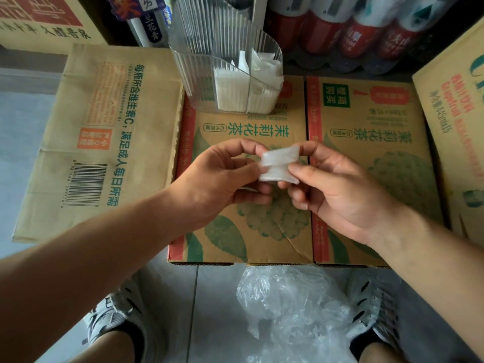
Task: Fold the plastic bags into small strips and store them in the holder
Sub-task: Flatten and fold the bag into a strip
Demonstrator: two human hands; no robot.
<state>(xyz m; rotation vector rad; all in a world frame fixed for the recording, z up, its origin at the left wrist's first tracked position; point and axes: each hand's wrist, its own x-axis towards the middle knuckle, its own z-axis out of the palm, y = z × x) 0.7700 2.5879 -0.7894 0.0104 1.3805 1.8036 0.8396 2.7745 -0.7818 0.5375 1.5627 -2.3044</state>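
A folded white plastic bag strip (279, 163) hangs above the cardboard boxes at mid-frame. My left hand (222, 176) pinches its left side between thumb and fingers. My right hand (332, 182) pinches its right side, thumb on top. A clear ribbed holder (199, 82) stands on the box behind, with folded white bags (230, 87) packed in its compartments. A heap of loose clear plastic bags (293, 310) lies on the floor between my shoes.
Two tea cartons (366, 158) side by side form the work surface. A flattened carton (99, 142) lies at the left, another box (455, 106) at the right. Bottles (353, 30) stand behind. My shoes (115, 318) rest on grey floor tiles.
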